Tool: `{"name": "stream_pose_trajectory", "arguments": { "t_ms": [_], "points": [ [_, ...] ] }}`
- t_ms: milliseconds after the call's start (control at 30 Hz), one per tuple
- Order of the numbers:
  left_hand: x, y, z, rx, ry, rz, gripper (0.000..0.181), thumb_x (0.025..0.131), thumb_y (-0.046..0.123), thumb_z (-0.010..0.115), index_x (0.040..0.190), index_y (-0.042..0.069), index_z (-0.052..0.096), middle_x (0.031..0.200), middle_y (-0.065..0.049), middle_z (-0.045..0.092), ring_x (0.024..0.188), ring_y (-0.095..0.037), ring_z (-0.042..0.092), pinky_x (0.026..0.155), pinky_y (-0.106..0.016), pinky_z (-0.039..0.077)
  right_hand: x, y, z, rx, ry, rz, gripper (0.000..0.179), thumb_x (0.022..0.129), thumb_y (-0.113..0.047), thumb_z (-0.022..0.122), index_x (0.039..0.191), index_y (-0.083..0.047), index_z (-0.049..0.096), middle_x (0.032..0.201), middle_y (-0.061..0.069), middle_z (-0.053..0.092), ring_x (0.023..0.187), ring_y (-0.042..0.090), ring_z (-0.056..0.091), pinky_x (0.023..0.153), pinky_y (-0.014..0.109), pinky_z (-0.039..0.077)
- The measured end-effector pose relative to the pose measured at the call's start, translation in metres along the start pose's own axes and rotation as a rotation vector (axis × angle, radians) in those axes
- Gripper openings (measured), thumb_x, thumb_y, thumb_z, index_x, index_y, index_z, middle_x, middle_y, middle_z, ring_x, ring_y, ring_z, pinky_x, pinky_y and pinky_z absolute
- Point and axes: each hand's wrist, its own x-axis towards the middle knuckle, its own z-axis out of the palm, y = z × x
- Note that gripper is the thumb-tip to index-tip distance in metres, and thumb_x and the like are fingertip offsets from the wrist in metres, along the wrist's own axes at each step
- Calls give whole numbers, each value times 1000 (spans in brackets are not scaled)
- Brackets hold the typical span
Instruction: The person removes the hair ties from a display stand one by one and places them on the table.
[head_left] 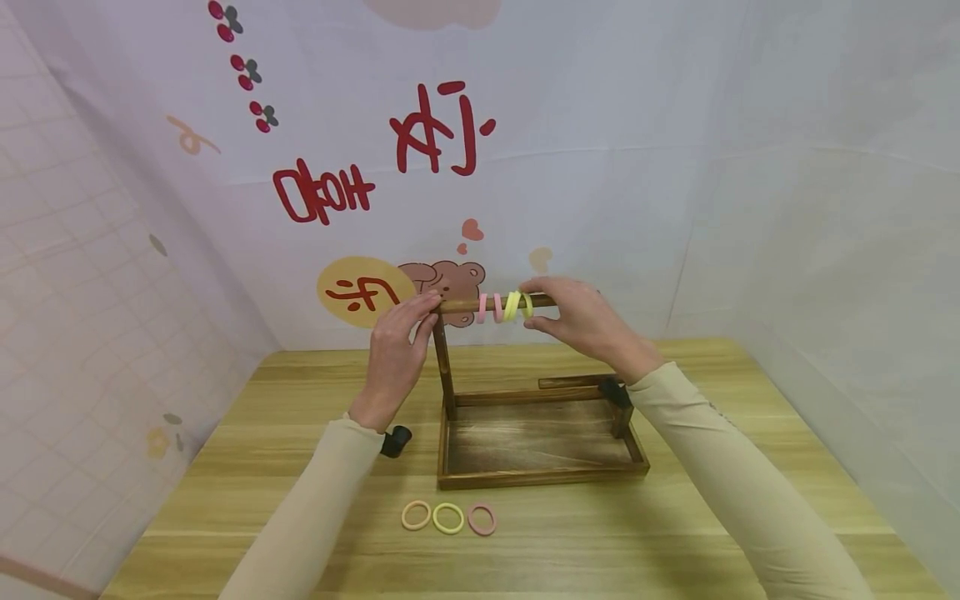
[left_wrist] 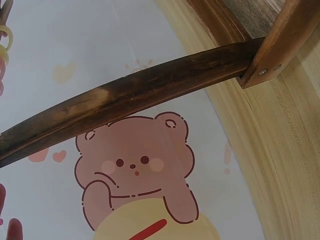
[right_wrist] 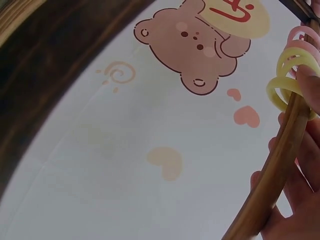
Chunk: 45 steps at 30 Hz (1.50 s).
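A brown wooden stand [head_left: 444, 358] has a horizontal bar [head_left: 457, 306] at its top. My left hand [head_left: 397, 350] holds the bar's left end between thumb and fingers, at the top of the post. Pink hair ties [head_left: 482, 308] and yellow hair ties [head_left: 512, 307] hang round the bar. With thumb and fingers, my right hand [head_left: 581, 321] pinches the rightmost yellow hair tie [head_left: 528, 306] on the bar. In the right wrist view a fingertip presses against a yellow hair tie [right_wrist: 277, 92], and other fingers show behind the bar.
On the table before the stand lie an orange hair tie [head_left: 416, 515], a yellow hair tie [head_left: 448, 518] and a pink hair tie [head_left: 482, 519]. The stand's tray base [head_left: 543, 479] has a lower bar [head_left: 577, 382] at its right rear. A printed cloth [head_left: 600, 183] hangs behind.
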Motion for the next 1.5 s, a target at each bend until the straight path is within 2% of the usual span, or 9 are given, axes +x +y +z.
{"name": "stream_pose_trajectory", "arguments": {
  "t_ms": [400, 767, 1500],
  "points": [
    [-1, 0, 1, 8, 6, -1, 29, 94, 2, 74, 123, -1, 73, 127, -14, 72, 118, -35, 68, 103, -53, 51, 1, 3, 0, 2, 36, 26, 43, 89, -17, 85, 126, -4, 67, 121, 10, 72, 113, 28, 69, 101, 49, 52],
    [-1, 0, 2, 10, 1, -11, 29, 95, 2, 73, 124, 0, 73, 127, -13, 72, 118, -35, 68, 104, -52, 51, -1, 9, -1, -20, 84, -37, 40, 89, -17, 85, 124, -5, 70, 118, 9, 74, 111, 29, 68, 101, 50, 50],
    [0, 2, 0, 24, -6, -13, 30, 95, 2, 73, 125, 0, 73, 126, -14, 73, 115, -35, 69, 100, -53, 53, -10, 17, -5, -17, 122, -58, 41, 88, -15, 85, 127, -10, 72, 120, 7, 70, 103, 24, 71, 89, 46, 56]
  ]
}}
